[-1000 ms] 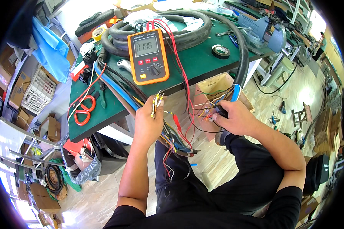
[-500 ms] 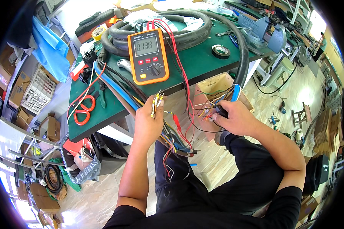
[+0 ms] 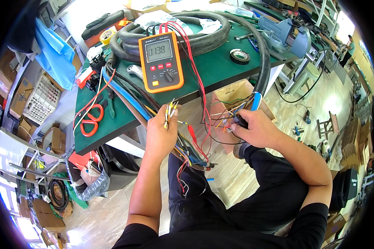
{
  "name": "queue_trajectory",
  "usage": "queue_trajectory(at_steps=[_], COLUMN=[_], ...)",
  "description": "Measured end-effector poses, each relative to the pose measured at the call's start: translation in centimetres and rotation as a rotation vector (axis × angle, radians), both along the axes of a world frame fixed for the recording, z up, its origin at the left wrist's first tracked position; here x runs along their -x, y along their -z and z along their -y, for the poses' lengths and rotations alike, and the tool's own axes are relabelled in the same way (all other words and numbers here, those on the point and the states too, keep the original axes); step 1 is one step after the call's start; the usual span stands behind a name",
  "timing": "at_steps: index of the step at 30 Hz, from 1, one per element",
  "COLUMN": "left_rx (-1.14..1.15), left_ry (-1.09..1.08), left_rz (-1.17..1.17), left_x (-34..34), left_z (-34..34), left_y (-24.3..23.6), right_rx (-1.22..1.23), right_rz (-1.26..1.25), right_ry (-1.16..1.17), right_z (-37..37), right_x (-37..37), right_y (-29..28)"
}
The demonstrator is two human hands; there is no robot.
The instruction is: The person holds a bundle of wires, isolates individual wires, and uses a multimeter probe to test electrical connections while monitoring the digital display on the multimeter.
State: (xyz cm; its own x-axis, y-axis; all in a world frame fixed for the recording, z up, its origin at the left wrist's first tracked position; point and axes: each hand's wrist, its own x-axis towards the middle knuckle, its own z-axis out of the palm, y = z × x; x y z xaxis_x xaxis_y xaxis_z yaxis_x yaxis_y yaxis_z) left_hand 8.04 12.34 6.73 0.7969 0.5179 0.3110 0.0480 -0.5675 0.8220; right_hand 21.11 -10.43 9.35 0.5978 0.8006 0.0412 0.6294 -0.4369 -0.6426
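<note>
My left hand point(image 3: 162, 132) is closed around a bundle of thin wires point(image 3: 170, 113), whose yellow-sleeved ends stick up past the thumb. Just right of it a red-sleeved test clip point(image 3: 191, 131) hangs on one wire from that bundle. In my right hand point(image 3: 257, 128), thumb and fingers pinch a black-sleeved test clip point(image 3: 240, 121) among the fanned-out thin wires point(image 3: 224, 113) of a thick black cable point(image 3: 263, 70); its contact point is hidden. An orange-framed handheld meter point(image 3: 161, 62) leans against the cable coil, its display lit, with red and black leads point(image 3: 194, 62) running down from it.
A green-topped bench point(image 3: 124, 128) carries the black cable coil point(image 3: 212, 41), red-handled scissors point(image 3: 91, 120), black tape point(image 3: 239, 56) and a blue vise point(image 3: 278, 30). Below it stand a wooden box point(image 3: 232, 89) and a lined bin point(image 3: 96, 186). Cut cable ends point(image 3: 201, 163) hang over my left leg.
</note>
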Motion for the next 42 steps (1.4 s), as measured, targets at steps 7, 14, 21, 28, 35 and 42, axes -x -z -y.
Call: queue_trajectory(at_steps=[7,14,21,28,35,42], left_rx=[-0.006,-0.002,-0.016,0.0,0.005,0.006], left_ry=[0.001,-0.001,-0.008,-0.006,-0.003,-0.001], left_rz=[0.01,0.013,0.008,0.0,0.006,-0.001], left_x=[-0.03,-0.03,-0.04,-0.01,-0.05,0.02], left_z=[-0.03,-0.03,0.01,0.06,0.03,0.02], left_y=[0.14,0.18,0.07,0.04,0.08,0.08], right_rx=[-0.004,-0.041,-0.001,-0.01,-0.003,-0.109], right_rz=[-0.001,0.001,-0.003,0.001,0.043,-0.056], right_ry=[-0.004,-0.008,-0.003,-0.003,-0.021,-0.025], right_z=[0.03,0.06,0.05,0.06,0.17,0.2], right_x=[-0.06,-0.07,-0.09,-0.11,-0.34,-0.38], right_y=[0.01,0.36,0.07,0.21,0.51,0.65])
